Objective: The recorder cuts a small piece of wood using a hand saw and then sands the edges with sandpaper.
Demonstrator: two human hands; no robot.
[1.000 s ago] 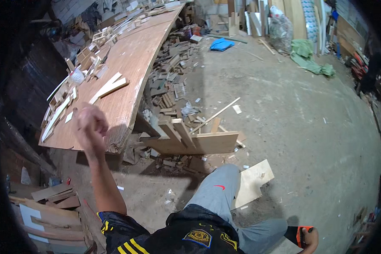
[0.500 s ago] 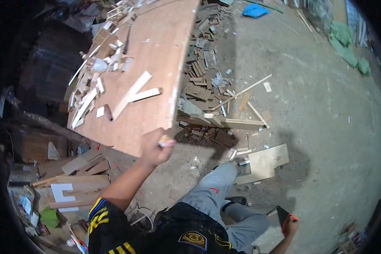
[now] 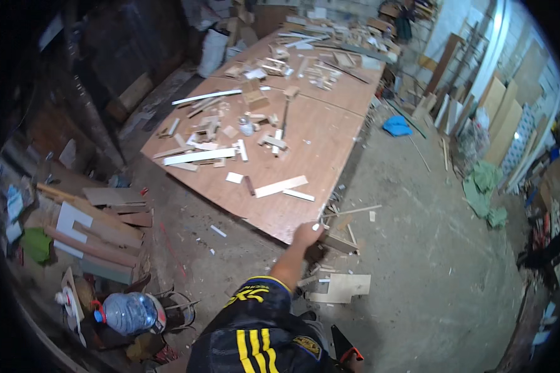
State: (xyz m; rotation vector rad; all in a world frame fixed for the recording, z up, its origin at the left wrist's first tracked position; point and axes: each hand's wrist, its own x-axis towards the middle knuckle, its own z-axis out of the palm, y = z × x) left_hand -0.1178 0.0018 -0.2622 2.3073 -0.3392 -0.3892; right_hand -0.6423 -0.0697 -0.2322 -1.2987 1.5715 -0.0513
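My left hand point(image 3: 307, 234) is closed at the near right corner of the wooden table point(image 3: 230, 205). A small pale bit shows at its fingers, but what they grip is too small to make out. Low in the view, my right hand point(image 3: 354, 365) holds a hand saw point(image 3: 340, 340) with a dark blade and an orange-and-black handle, mostly cut off by the lower edge. Nearest to my left hand on the tabletop are a pale wood strip point(image 3: 281, 186), a shorter white-edged strip point(image 3: 298, 195) and a dark brown piece point(image 3: 249, 185).
Wood offcuts and a white strip point(image 3: 200, 156) crowd the table's left side. A cut pale board point(image 3: 348, 288) lies on the floor below the corner. Stacked boards point(image 3: 115, 217) and a large water bottle point(image 3: 129, 313) stand at left; green cloth point(image 3: 481, 186) and leaning planks are at right.
The view has swung up and left, showing more of the table and the room. My left hand stays closed by the table corner; the saw stays in my right hand, now lower in view.
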